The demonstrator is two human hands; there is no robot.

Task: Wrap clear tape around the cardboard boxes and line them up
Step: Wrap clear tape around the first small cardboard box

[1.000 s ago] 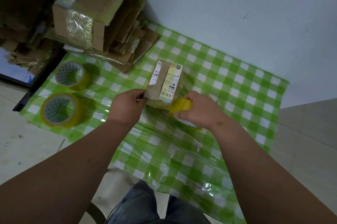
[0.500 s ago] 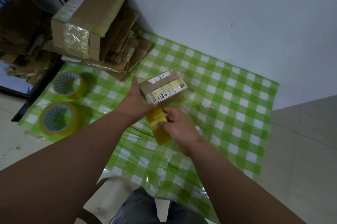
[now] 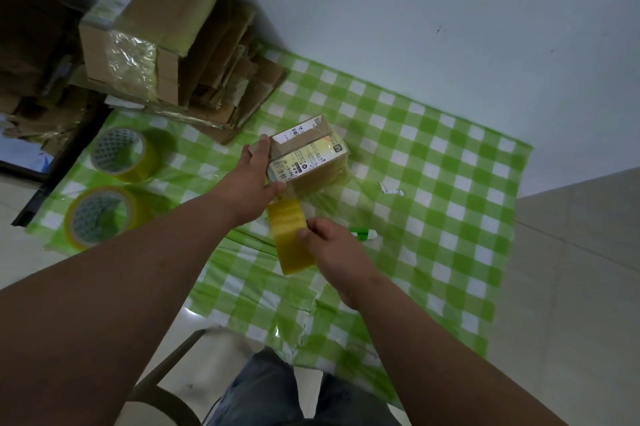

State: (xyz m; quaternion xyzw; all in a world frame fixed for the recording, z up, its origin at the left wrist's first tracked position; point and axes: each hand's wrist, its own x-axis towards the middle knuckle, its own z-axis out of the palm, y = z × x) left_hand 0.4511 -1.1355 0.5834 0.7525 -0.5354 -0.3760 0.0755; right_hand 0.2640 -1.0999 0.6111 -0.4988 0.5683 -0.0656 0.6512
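Tablecloth (image 3: 433,155): box (image 3: 308,158) left-gripped (image 3: 254,179), tape (image 3: 291,238) right-gripped (image 3: 332,252).

Dim, soft shadows, wide-angle warp at edges, slight blur.

Checked tablecloth (image 3: 433,183): tape rolls (image 3: 119,153), cardboard stack (image 3: 221,86).

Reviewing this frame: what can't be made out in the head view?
- Tape roll: its core and far side sit behind the right hand.
- Small box: label print too small to read; near-left side covered by the left hand.
- Green-and-white item: mostly hidden behind the right hand.
- Cardboard pile: dark, cut off by the left edge.
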